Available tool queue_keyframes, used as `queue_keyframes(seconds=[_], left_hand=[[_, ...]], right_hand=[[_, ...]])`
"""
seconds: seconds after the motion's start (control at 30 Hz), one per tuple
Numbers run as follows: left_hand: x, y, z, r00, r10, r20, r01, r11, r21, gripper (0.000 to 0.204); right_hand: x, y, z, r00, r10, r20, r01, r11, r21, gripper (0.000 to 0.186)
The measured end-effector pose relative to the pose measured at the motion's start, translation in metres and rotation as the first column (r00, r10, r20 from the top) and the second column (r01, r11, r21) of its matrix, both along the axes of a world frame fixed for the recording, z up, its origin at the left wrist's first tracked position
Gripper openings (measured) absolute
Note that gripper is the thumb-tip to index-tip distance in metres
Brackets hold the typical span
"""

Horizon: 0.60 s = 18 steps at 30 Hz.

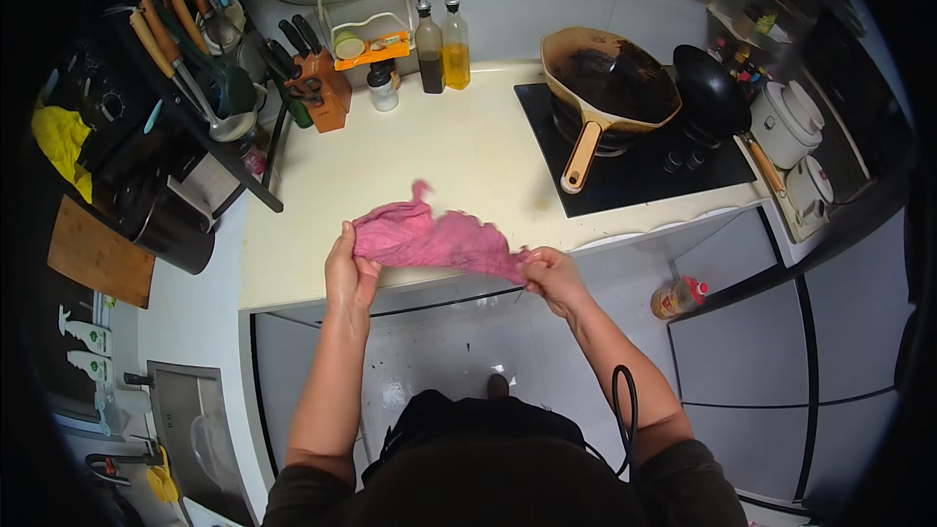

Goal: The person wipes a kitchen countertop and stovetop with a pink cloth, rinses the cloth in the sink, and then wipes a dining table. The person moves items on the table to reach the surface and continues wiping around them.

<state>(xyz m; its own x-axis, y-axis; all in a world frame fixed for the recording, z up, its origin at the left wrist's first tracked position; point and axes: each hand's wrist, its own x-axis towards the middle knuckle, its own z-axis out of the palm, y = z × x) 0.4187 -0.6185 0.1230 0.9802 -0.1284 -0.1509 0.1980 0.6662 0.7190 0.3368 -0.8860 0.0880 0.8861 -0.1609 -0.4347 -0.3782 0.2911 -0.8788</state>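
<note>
A pink cloth (439,241) is stretched between my two hands above the front edge of the cream countertop (420,151). Its left end is gripped by my left hand (349,273), with the fingers behind the fabric. My right hand (551,279) pinches the cloth's right end between thumb and fingers. The cloth's upper edge is blurred, and a small corner of it sticks up near the middle.
On the black hob (644,171) at the right sits a pan (610,83), its handle pointing toward me. A knife block (322,93) and two bottles (442,49) line the back. A sink (190,429) lies at lower left; an oil bottle (675,300) stands at lower right.
</note>
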Motion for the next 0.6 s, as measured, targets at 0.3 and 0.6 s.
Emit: queue_keyframes(seconds=[0.3, 0.6], left_hand=[[0.039, -0.073, 0.033, 0.851, -0.399, 0.342, -0.012, 0.636, 0.771, 0.005], [0.069, 0.016, -0.028, 0.645, -0.641, 0.417, -0.294, 0.295, 0.909, 0.035]], right_hand=[[0.034, 0.015, 0.0, 0.985, -0.171, 0.029, 0.112, 0.759, 0.641, 0.041], [0.136, 0.035, 0.015, 0.877, -0.393, 0.276, 0.059, 0.659, 0.75, 0.038]])
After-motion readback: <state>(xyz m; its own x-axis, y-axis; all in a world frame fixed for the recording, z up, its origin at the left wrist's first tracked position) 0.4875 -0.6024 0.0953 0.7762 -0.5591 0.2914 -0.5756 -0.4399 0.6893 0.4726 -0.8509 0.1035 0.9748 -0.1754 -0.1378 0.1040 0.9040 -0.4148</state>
